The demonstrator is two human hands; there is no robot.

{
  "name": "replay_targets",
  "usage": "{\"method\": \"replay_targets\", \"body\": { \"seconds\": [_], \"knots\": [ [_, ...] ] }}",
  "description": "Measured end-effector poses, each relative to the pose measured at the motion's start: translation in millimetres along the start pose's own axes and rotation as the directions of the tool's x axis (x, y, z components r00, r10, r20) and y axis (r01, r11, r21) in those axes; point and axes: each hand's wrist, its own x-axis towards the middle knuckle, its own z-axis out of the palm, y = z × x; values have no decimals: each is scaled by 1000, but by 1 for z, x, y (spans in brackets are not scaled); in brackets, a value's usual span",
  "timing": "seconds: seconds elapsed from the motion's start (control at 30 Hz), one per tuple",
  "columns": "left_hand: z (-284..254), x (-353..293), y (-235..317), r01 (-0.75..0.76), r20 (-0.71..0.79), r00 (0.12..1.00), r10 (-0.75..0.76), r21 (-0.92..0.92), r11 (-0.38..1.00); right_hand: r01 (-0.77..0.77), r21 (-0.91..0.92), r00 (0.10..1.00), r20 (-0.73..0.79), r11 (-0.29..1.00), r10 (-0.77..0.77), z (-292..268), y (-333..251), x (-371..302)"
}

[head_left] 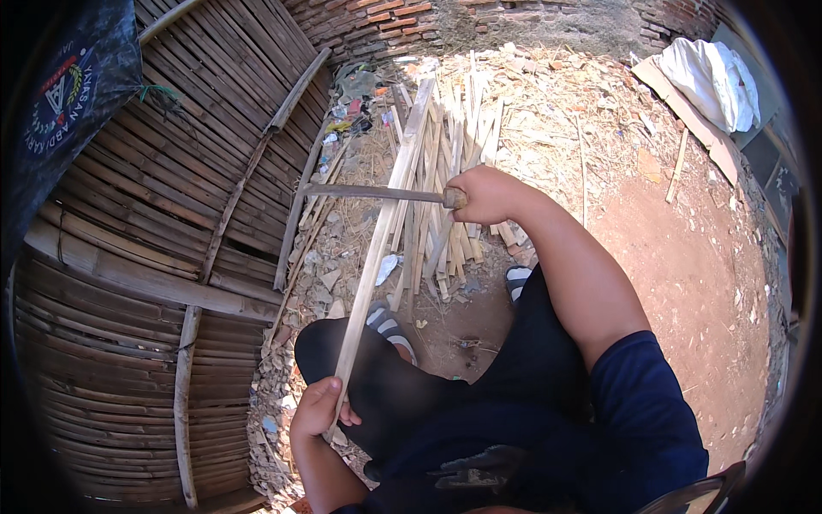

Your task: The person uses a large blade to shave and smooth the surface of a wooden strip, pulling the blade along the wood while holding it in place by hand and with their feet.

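My left hand is closed around the near end of a long pale wooden strip, beside my bent left knee. The strip slants up and away to the far pile of wood. In my right hand is the wooden handle of a machete, gripped in a fist. Its long, dull grey blade points left and crosses over the strip beyond its middle. Whether the blade's edge touches the wood I cannot tell. Behind the blade, a heap of split wooden strips lies on the ground.
A bamboo slat wall rises on the left, with a dark printed banner on it. At the back stands a brick wall. A white sack lies at the far right. Rubble and wood chips cover the ground around my sandalled feet.
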Motion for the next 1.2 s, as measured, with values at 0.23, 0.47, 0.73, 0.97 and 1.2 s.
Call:
{"method": "replay_targets", "body": {
  "seconds": [0.23,0.47,0.73,0.97,1.2],
  "knots": [
    [2,-6,0,-6,21,1000,6,25,1000,323,-77,919,263,943,-293,17,-46,-13],
    [3,-4,3,48,-34,998,-47,26,998,-300,235,909,-225,925,352,-7,54,21],
    [3,-1,2,29,0,1000,-29,12,999,247,-227,963,160,942,-214,28,-54,-12],
    [4,-3,2,18,-32,999,-18,8,1000,-66,64,997,52,996,63,3,21,18],
    [0,-1,4,-6,4,1000,6,2,1000,-271,298,925,-184,915,334,-12,58,9]
  ]
}}
